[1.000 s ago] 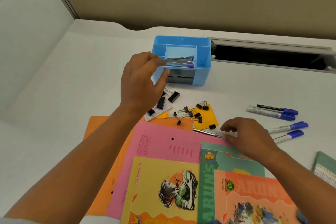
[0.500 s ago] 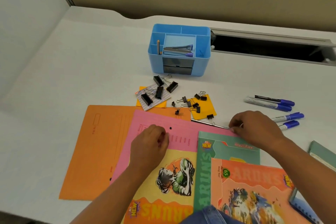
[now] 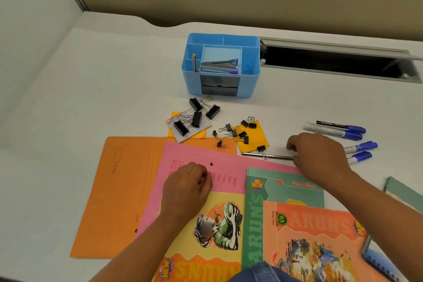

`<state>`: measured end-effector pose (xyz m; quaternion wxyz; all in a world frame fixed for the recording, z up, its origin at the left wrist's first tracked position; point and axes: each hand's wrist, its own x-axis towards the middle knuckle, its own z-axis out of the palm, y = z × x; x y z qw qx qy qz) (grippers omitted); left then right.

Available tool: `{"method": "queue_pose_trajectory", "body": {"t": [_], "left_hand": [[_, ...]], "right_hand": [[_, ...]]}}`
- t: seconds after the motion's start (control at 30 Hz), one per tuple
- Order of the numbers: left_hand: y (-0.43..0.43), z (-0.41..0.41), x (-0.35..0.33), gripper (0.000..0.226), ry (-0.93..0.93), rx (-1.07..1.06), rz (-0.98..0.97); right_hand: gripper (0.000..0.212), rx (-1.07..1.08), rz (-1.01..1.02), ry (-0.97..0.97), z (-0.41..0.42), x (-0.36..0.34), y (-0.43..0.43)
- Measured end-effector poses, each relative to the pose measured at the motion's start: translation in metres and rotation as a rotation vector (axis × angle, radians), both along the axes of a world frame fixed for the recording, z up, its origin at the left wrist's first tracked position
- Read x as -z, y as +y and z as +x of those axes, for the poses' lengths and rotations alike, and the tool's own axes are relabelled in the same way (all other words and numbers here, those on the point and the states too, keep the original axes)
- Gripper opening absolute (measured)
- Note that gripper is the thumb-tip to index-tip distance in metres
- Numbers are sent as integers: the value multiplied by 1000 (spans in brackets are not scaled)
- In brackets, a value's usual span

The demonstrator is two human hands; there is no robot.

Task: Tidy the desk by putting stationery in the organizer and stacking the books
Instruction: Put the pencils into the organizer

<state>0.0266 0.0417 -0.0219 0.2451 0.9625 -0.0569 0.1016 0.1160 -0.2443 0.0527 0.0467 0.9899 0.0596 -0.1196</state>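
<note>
The blue organizer (image 3: 251,80) stands at the back of the desk with a stapler (image 3: 219,65) and a pencil (image 3: 194,62) in it. My left hand (image 3: 190,185) rests curled on the pink folder (image 3: 194,155) and holds nothing. Fingertips of my right hand (image 3: 318,155) pinch the right end of a metal ruler (image 3: 267,156) that lies flat on the desk. Black binder clips (image 3: 196,117) lie loose in front of the organizer. Blue-capped markers (image 3: 336,129) lie beyond my right hand. Yellow (image 3: 206,236), green (image 3: 286,188) and orange (image 3: 320,236) books overlap near me.
An orange folder (image 3: 119,190) lies under the pink one. Smaller clips (image 3: 238,131) sit on a yellow sticky pad (image 3: 256,137). A spiral notebook (image 3: 380,256) and another green book (image 3: 402,190) are at the right edge. An open cable slot (image 3: 332,62) runs behind the organizer.
My left hand left the pencil in the organizer and came back onto the pink folder. My right hand slid a little right along the ruler's end.
</note>
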Motion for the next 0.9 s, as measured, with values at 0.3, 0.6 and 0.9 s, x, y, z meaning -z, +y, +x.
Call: {"method": "queue_pose_trajectory", "body": {"t": [0.3, 0.6, 0.9], "left_hand": [[-1, 0, 1, 17, 3, -3, 10], [0, -2, -2, 18, 22, 6, -12], [-21, 35, -104, 22, 101, -91, -783]], "right_hand": [[19, -13, -1, 58, -1, 1, -5], [8, 74, 275, -71, -4, -42, -12], [23, 83, 922, -123, -22, -96, 15]]}}
